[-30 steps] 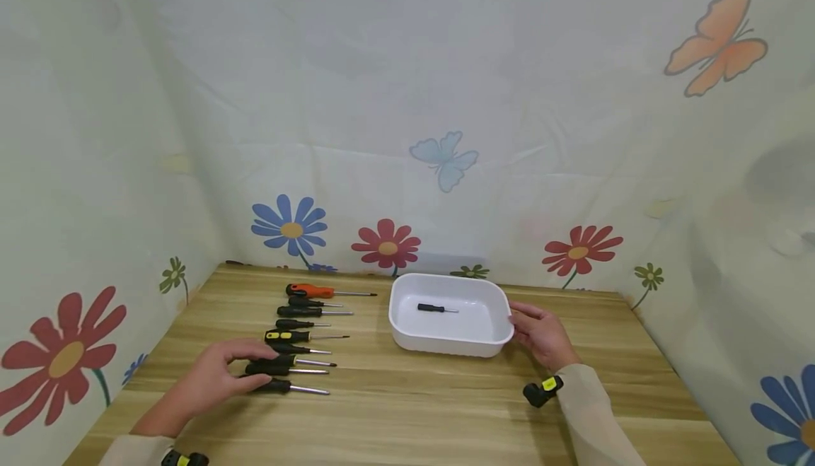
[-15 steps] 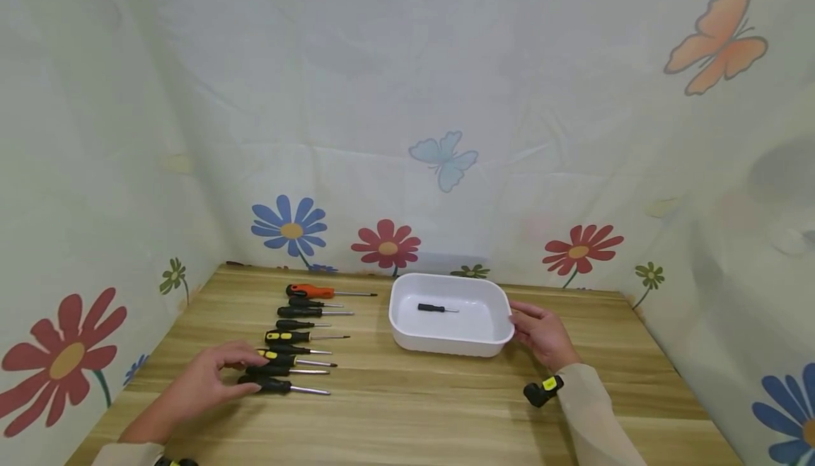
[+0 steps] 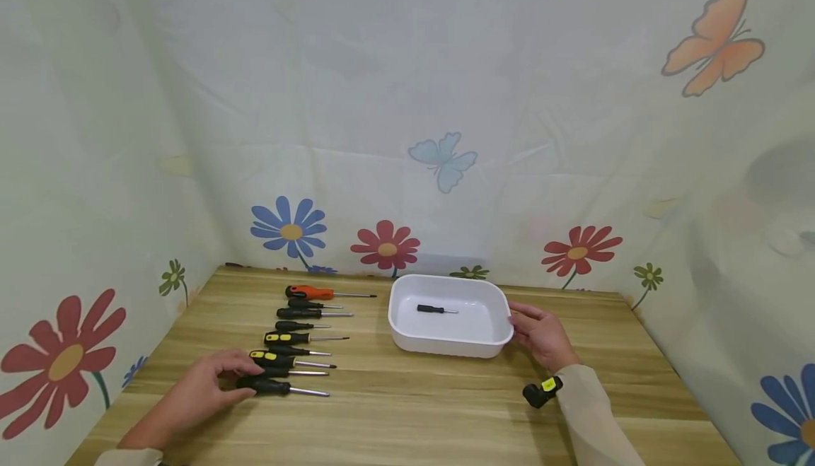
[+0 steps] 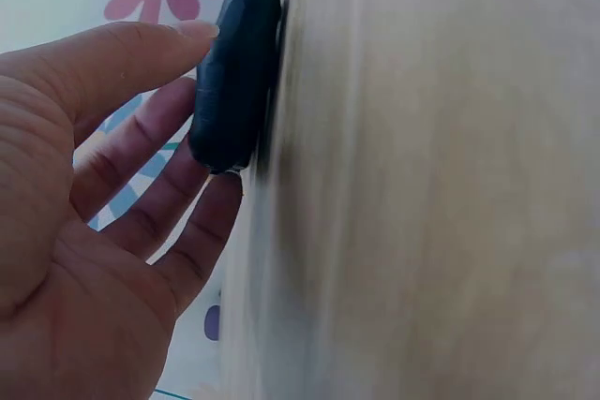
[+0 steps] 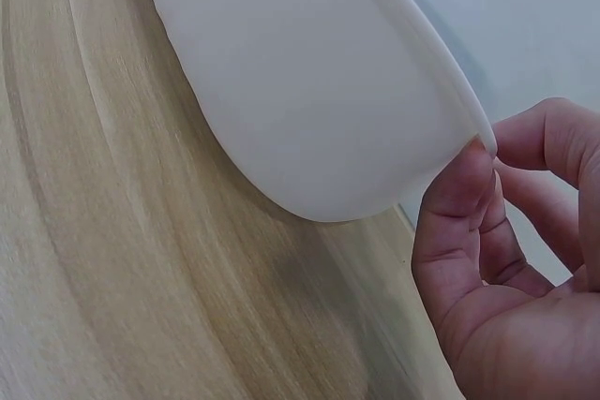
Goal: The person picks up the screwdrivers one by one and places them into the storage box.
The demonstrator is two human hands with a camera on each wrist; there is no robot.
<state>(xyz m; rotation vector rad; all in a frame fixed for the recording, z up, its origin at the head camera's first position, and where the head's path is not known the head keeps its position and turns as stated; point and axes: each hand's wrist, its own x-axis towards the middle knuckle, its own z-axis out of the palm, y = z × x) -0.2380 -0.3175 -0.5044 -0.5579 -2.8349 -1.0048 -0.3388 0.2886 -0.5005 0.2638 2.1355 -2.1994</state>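
Observation:
My left hand point(image 3: 199, 394) is at the handle end of the nearest black-handled screwdriver point(image 3: 274, 386), which lies on the table with its shaft to the right. In the left wrist view the thumb is against one side of the black handle point(image 4: 234, 72), and the fingers bend behind it. With thumb and fingers my right hand point(image 3: 542, 335) pinches the right rim of a white plastic basin point(image 3: 446, 346); the right wrist view shows that grip on the rim point(image 5: 450, 91) up close. Inside the basin rests a small black screwdriver point(image 3: 431, 308).
Several more screwdrivers lie in a column behind the nearest one, among them a yellow-and-black one point(image 3: 286, 338) and, farthest back, an orange-handled one point(image 3: 312, 292). The wooden table point(image 3: 414, 416) meets a flowered curtain point(image 3: 318, 98) at the back and sides.
My left hand has shifted left and toward me, from over the two nearer screwdrivers to the nearest handle's end, its finger-thumb gap narrowing. The right hand and basin stay in place.

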